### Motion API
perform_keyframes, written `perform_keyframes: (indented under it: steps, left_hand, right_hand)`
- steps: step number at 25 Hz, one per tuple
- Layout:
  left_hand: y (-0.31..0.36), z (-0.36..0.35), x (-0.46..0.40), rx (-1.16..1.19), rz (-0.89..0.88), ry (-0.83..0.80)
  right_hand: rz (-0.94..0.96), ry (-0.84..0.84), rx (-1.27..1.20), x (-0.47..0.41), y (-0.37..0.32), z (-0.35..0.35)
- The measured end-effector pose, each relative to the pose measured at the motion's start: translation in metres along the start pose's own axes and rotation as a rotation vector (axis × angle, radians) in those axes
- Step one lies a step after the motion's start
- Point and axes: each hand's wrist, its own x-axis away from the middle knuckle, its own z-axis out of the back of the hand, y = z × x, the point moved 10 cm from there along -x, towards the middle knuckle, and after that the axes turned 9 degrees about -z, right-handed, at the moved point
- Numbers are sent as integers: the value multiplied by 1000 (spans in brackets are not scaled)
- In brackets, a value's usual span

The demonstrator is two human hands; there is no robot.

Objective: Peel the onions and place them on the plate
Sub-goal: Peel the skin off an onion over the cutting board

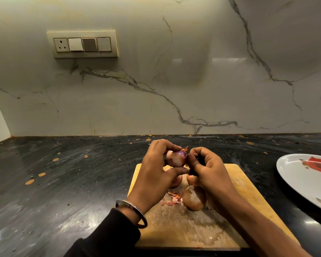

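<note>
Above the cutting board [239, 184], my left hand [156, 173] grips the onion [175, 158] steady while my right hand [209, 169] fingers pinch its skin to strip it. The plate [293, 171] waits right of the board.

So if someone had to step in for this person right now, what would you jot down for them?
Left hand: grips a partly peeled onion above the cutting board.
Right hand: pinches at the onion's skin near its tip.
On the board: one unpeeled onion near the front, at least two more partly hidden under the hands, and peel scraps.
Plate: at the right on the counter; no onions on the part in view.
Done: peeling of the first onion has begun.
Left: finish it, put it on the plate, then peel and move the others.
</note>
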Motion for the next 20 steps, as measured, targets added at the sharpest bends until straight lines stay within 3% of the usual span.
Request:
perform_keyframes:
  steps: [3,10,14,20]
  left_hand:
    - [-13,-2,0,257,158,-19]
    - [-17,-13,5,434,279,-83]
    - [-14,-18,4,400,241,-167]
    - [-11,-14,7,210,162,-127]
  right_hand:
    - [117,28,40,4,-14,5]
    - [249,128,80,11,-31,14]
    - [262,101,172,12,-32,9]
    - [216,100,211,10,-24,3]
